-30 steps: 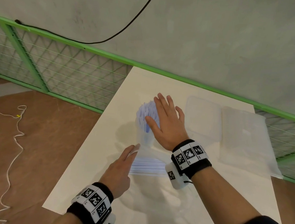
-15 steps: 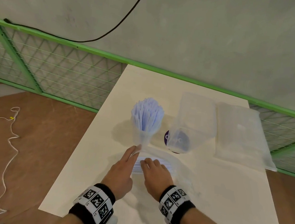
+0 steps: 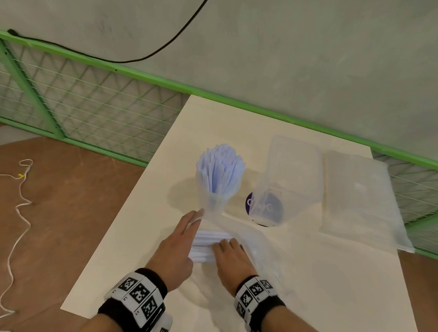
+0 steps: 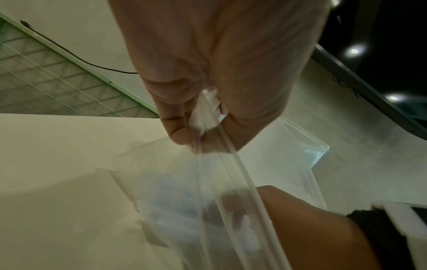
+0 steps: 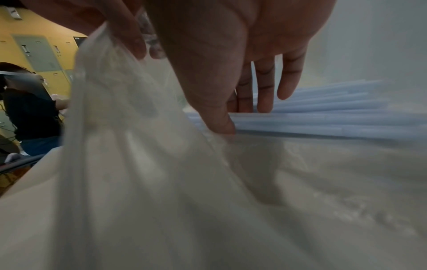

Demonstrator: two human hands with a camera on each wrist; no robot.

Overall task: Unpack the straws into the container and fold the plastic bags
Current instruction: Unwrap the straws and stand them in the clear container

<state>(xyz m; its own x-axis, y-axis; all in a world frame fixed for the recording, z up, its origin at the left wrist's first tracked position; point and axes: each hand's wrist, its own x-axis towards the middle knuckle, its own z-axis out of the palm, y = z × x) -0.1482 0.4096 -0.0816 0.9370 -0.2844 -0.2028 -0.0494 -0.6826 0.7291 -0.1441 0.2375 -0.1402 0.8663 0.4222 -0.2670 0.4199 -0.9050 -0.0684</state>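
Left hand (image 3: 176, 244): your grip pinches the bag (image 4: 208, 182) mouth; thin, slippery film
Right hand (image 3: 231, 259): inside the bag, fingers relaxed on the straws (image 5: 323, 117); light, rolling; gather mid-bundle
Container (image 3: 218, 176): upright on the table (image 3: 333, 295)

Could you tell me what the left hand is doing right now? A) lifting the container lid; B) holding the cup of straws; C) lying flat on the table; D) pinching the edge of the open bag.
D: the left hand pinches the rim of the bag between thumb and fingers, holding it open while the right hand reaches inside to the straws.
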